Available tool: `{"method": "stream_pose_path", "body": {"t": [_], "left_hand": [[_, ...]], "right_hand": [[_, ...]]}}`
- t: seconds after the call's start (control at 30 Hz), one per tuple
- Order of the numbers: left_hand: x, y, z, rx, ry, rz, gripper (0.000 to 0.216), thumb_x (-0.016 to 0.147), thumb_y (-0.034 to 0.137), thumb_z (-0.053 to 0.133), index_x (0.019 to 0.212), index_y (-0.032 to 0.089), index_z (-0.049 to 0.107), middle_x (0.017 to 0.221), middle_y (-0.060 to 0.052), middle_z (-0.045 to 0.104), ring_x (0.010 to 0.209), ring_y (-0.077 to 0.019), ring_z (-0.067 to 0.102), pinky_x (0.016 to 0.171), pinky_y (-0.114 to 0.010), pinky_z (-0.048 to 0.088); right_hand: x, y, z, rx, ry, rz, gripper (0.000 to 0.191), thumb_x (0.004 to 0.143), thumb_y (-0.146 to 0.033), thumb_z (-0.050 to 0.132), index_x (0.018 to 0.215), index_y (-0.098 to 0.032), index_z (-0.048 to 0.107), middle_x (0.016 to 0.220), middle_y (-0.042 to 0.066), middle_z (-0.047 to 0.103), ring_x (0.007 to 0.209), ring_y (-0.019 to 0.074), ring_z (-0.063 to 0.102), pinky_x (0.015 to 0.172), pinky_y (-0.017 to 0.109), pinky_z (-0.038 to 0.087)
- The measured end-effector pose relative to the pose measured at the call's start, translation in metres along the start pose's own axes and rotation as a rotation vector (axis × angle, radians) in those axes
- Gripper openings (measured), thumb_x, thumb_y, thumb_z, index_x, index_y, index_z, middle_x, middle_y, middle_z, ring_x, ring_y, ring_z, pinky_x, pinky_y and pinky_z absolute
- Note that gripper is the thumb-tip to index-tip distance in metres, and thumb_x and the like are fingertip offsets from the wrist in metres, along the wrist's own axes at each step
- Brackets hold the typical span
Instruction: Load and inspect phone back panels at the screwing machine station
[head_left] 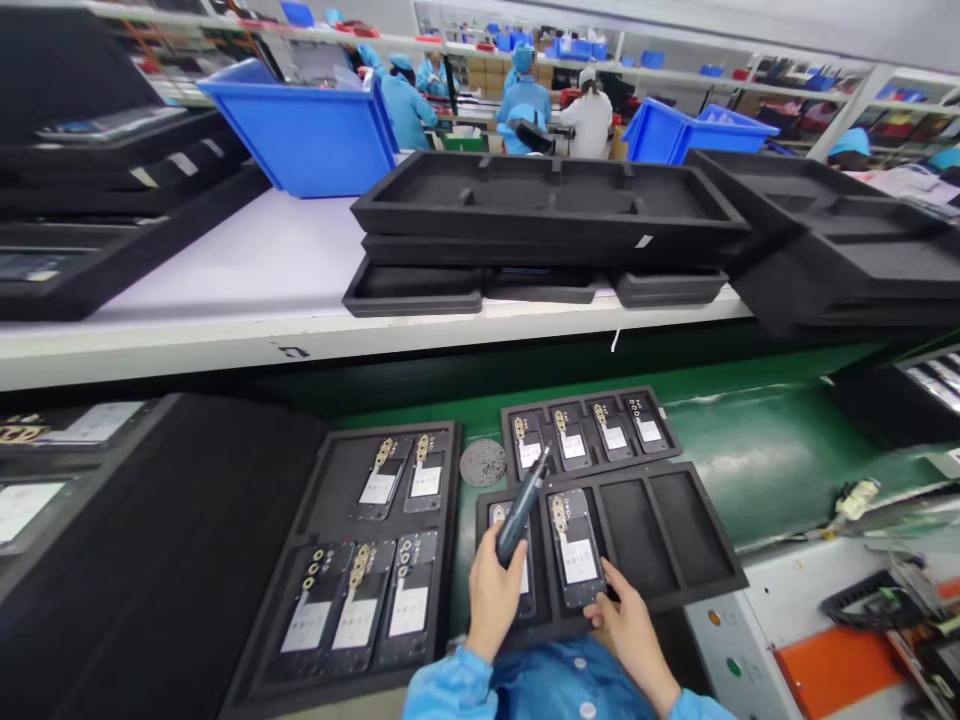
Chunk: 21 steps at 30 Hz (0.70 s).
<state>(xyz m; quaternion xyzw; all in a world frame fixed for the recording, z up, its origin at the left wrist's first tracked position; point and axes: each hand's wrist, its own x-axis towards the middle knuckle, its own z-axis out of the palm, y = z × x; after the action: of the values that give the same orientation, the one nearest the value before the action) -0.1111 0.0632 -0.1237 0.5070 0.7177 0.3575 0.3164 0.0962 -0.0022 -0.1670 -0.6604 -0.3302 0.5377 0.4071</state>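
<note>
My left hand (491, 598) is closed round a dark pen-shaped tool (523, 508) that points up and away over a black foam tray (660, 540). This tray holds two phone back panels; my right hand (626, 620) rests with its fingers on the lower end of the right panel (576, 548). Behind it a second tray (589, 435) carries several panels with white labels. To the left a larger tray (360, 560) holds several more panels. A round grey disc (482, 462) lies on the belt between the trays.
A green conveyor belt (757, 450) runs under the trays. Stacked empty black trays (540, 215) and blue bins (300, 125) sit on the white shelf above. An orange-and-white control panel (817, 650) is at the right. People in blue coats work far behind.
</note>
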Motion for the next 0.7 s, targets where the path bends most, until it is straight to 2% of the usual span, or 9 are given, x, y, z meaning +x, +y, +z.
{"method": "stream_pose_path", "body": {"t": [0.07, 0.1, 0.17, 0.2, 0.3, 0.4, 0.5, 0.6, 0.7], "left_hand": [[-0.009, 0.0, 0.009, 0.037, -0.018, 0.05, 0.039, 0.088, 0.041, 0.05, 0.12, 0.018, 0.054, 0.118, -0.013, 0.068, 0.11, -0.0287, 0.064, 0.095, -0.045, 0.052], [-0.014, 0.001, 0.013, 0.056, -0.031, 0.078, 0.035, 0.089, 0.037, 0.049, 0.118, 0.019, 0.055, 0.117, -0.012, 0.068, 0.11, -0.0274, 0.065, 0.094, -0.044, 0.053], [-0.023, 0.001, 0.019, 0.096, -0.067, 0.138, 0.029, 0.09, 0.031, 0.05, 0.117, 0.022, 0.056, 0.113, -0.008, 0.068, 0.107, -0.025, 0.065, 0.091, -0.041, 0.055], [-0.026, 0.001, 0.02, 0.116, -0.088, 0.17, 0.028, 0.09, 0.028, 0.051, 0.117, 0.024, 0.056, 0.111, -0.007, 0.068, 0.106, -0.0241, 0.065, 0.089, -0.04, 0.056], [-0.032, -0.001, 0.022, 0.178, -0.156, 0.266, 0.031, 0.088, 0.018, 0.053, 0.118, 0.027, 0.058, 0.107, -0.004, 0.067, 0.103, -0.0231, 0.065, 0.087, -0.038, 0.057], [-0.033, -0.003, 0.022, 0.239, -0.208, 0.34, 0.035, 0.086, 0.012, 0.054, 0.118, 0.027, 0.059, 0.105, -0.004, 0.067, 0.098, -0.024, 0.065, 0.085, -0.04, 0.057], [-0.032, -0.003, 0.021, 0.285, -0.232, 0.389, 0.037, 0.086, 0.011, 0.054, 0.12, 0.024, 0.059, 0.107, -0.006, 0.067, 0.098, -0.0264, 0.064, 0.085, -0.044, 0.058], [-0.031, 0.0, 0.019, 0.306, -0.25, 0.439, 0.041, 0.083, 0.012, 0.059, 0.123, 0.022, 0.057, 0.112, -0.008, 0.066, 0.103, -0.0299, 0.06, 0.088, -0.049, 0.056], [-0.031, 0.001, 0.014, 0.307, -0.247, 0.476, 0.049, 0.079, 0.011, 0.064, 0.126, 0.021, 0.055, 0.116, -0.009, 0.065, 0.109, -0.0334, 0.057, 0.093, -0.055, 0.053]], "right_hand": [[-0.005, 0.003, -0.001, -0.061, 0.03, -0.074, 0.067, 0.077, -0.051, 0.061, 0.133, -0.015, 0.055, 0.107, 0.015, 0.072, 0.082, 0.0262, 0.073, 0.077, 0.04, 0.06], [-0.007, 0.003, -0.003, -0.09, 0.043, -0.114, 0.061, 0.08, -0.049, 0.059, 0.131, -0.017, 0.056, 0.118, 0.016, 0.069, 0.087, 0.0256, 0.073, 0.081, 0.04, 0.06], [-0.009, 0.004, -0.006, -0.135, 0.069, -0.174, 0.051, 0.083, -0.046, 0.056, 0.126, -0.02, 0.06, 0.141, 0.016, 0.054, 0.091, 0.0236, 0.072, 0.085, 0.039, 0.059], [-0.009, 0.005, -0.008, -0.156, 0.078, -0.19, 0.048, 0.084, -0.045, 0.055, 0.125, -0.02, 0.06, 0.145, 0.016, 0.048, 0.091, 0.0227, 0.072, 0.085, 0.038, 0.059], [-0.006, 0.005, -0.013, -0.188, 0.101, -0.208, 0.044, 0.086, -0.042, 0.053, 0.123, -0.019, 0.06, 0.138, 0.016, 0.055, 0.092, 0.0224, 0.071, 0.084, 0.037, 0.06], [-0.002, 0.003, -0.015, -0.192, 0.13, -0.196, 0.045, 0.084, -0.043, 0.056, 0.12, -0.017, 0.06, 0.114, 0.014, 0.069, 0.09, 0.024, 0.071, 0.081, 0.037, 0.06], [0.0, -0.002, -0.013, -0.191, 0.14, -0.174, 0.048, 0.082, -0.045, 0.057, 0.119, -0.016, 0.06, 0.093, 0.01, 0.074, 0.086, 0.0247, 0.072, 0.08, 0.038, 0.06], [-0.001, -0.008, -0.011, -0.206, 0.142, -0.188, 0.048, 0.081, -0.047, 0.058, 0.117, -0.015, 0.061, 0.098, 0.012, 0.073, 0.085, 0.0243, 0.071, 0.08, 0.038, 0.059], [-0.001, -0.014, -0.011, -0.223, 0.174, -0.182, 0.051, 0.082, -0.052, 0.057, 0.116, -0.015, 0.061, 0.11, 0.015, 0.07, 0.081, 0.0233, 0.071, 0.072, 0.036, 0.06]]}}
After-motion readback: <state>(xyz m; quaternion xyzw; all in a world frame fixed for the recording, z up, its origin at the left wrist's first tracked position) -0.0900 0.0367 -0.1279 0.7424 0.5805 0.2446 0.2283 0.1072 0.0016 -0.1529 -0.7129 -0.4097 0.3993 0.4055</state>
